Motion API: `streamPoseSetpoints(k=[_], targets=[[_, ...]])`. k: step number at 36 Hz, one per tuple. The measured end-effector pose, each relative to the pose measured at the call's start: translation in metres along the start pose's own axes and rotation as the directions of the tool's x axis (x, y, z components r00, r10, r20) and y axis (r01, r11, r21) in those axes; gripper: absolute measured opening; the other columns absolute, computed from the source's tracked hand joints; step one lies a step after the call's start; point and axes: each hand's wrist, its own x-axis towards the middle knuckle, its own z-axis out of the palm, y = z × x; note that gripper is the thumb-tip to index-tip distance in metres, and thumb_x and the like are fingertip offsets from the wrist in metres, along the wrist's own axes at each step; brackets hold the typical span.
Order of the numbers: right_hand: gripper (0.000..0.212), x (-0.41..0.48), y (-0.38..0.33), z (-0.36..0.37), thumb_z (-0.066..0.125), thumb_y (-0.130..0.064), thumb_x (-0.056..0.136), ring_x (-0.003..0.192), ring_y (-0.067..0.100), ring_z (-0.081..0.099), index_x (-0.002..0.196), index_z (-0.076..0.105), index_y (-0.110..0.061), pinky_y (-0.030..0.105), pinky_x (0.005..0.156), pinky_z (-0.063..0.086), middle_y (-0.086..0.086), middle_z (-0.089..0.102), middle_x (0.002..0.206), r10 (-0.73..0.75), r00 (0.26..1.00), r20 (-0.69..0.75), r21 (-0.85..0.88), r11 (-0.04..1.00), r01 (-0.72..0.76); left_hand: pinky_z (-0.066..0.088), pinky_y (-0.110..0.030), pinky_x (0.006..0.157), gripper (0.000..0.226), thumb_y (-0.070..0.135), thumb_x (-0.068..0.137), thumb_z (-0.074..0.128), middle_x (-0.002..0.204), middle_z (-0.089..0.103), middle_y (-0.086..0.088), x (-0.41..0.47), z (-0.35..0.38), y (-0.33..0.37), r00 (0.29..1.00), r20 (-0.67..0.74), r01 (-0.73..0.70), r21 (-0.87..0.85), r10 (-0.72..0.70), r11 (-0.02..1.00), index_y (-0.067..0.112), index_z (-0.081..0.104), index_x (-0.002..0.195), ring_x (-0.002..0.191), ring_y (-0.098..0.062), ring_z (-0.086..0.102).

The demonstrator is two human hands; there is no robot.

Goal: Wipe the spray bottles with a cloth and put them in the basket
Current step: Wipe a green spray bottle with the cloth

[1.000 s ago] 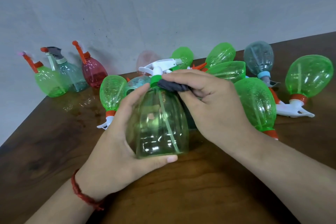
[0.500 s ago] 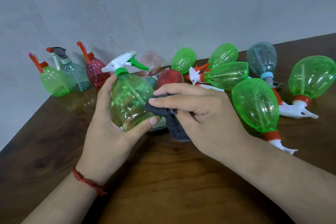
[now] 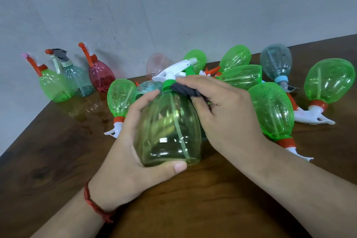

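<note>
My left hand [image 3: 123, 152] grips a clear green spray bottle [image 3: 170, 129] around its body, thumb under its base, over the middle of the brown table [image 3: 193, 199]. Its white trigger head [image 3: 173, 70] points away from me. My right hand [image 3: 228, 118] pinches a dark grey cloth [image 3: 185, 91] against the bottle's shoulder just below the green collar. No basket shows in this view.
Several green bottles lie on their sides behind and right of my hands, one [image 3: 274, 110] close to my right wrist. A grey-blue bottle [image 3: 276, 62] lies further back. Three bottles stand upright at the far left by the wall: green [image 3: 54, 87], grey [image 3: 77, 79], red [image 3: 101, 77].
Half a second ago the bottle was tilted left with the cloth on its lower side. Now it is back in front of me, base toward me, and the cloth is up at its shoulder.
</note>
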Motion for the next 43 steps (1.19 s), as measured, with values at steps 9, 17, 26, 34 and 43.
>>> streamPoseSetpoints(k=[9, 17, 26, 34, 43], targets=[[0.047, 0.001, 0.003, -0.002, 0.058, 0.016, 0.092, 0.123, 0.005, 0.066, 0.121, 0.079, -0.014, 0.027, 0.110, 0.050, -0.003, 0.075, 0.125, 0.029, 0.993, 0.114, 0.151, 0.988, -0.047, 0.038, -0.020, 0.120, 0.118, 0.021, 0.065, 0.099, 0.160, 0.048, 0.011, 0.006, -0.006, 0.001, 0.998, 0.041, -0.052, 0.296, 0.042, 0.954, 0.021, 0.031, 0.162, 0.149, -0.012, 0.047], [0.054, -0.005, -0.008, 0.000, 0.055, 0.021, 0.085, 0.119, 0.006, 0.068, 0.117, 0.081, -0.014, 0.022, 0.105, 0.051, -0.003, 0.074, 0.125, -0.113, 0.972, 0.204, 0.163, 0.983, 0.080, 0.045, -0.030, 0.118, 0.114, 0.038, 0.063, 0.102, 0.151, 0.056, 0.015, 0.014, -0.022, -0.006, 0.933, -0.352, 0.020, 0.264, 0.077, 0.964, 0.026, 0.041, 0.158, 0.140, -0.003, 0.054], [0.051, -0.007, -0.009, -0.001, 0.059, 0.016, 0.085, 0.117, 0.005, 0.069, 0.119, 0.081, -0.016, 0.022, 0.106, 0.051, -0.005, 0.075, 0.126, -0.081, 0.994, 0.078, 0.095, 0.993, 0.073, 0.050, -0.040, 0.116, 0.113, 0.037, 0.066, 0.099, 0.155, 0.055, 0.009, 0.013, -0.017, -0.001, 0.966, -0.254, 0.016, 0.227, 0.044, 0.974, 0.028, 0.038, 0.160, 0.141, -0.012, 0.057], [0.050, -0.002, -0.004, 0.001, 0.063, 0.014, 0.089, 0.120, 0.001, 0.067, 0.127, 0.077, -0.016, 0.022, 0.108, 0.050, -0.007, 0.075, 0.127, 0.025, 0.999, -0.028, 0.106, 0.994, -0.022, 0.050, -0.033, 0.114, 0.115, 0.025, 0.066, 0.099, 0.155, 0.052, 0.008, 0.003, -0.001, 0.005, 0.993, -0.079, -0.083, 0.125, 0.093, 0.989, 0.013, 0.032, 0.159, 0.143, -0.022, 0.055], [0.047, 0.002, 0.004, -0.002, 0.061, 0.013, 0.094, 0.122, 0.000, 0.066, 0.127, 0.077, -0.017, 0.014, 0.106, 0.045, -0.010, 0.075, 0.125, 0.102, 0.992, 0.076, 0.262, 0.958, -0.118, 0.040, -0.021, 0.119, 0.122, 0.026, 0.065, 0.100, 0.162, 0.046, 0.011, 0.007, -0.007, 0.008, 0.995, 0.059, -0.098, 0.248, 0.086, 0.964, 0.019, 0.029, 0.164, 0.149, -0.012, 0.048]])
